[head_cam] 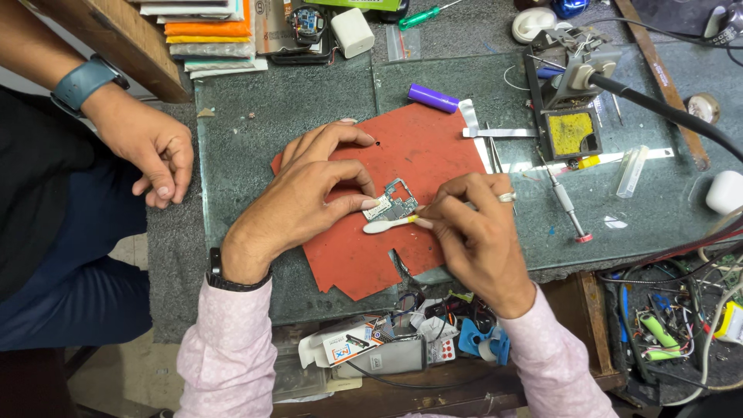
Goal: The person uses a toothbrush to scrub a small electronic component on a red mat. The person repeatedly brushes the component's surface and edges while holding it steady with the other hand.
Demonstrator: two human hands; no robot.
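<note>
Beside circuit board [393, 204]: purple battery [433, 98], screwdriver [567, 206] (co-worker's hand [152, 155] left).

Cluttered glass-topped workbench [255, 155], wooden edge, evenly lit

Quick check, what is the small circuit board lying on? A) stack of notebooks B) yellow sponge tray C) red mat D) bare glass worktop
C: the small circuit board lies on the red mat, pinned by the left hand, while the right hand holds a white spudger at its edge.
</note>
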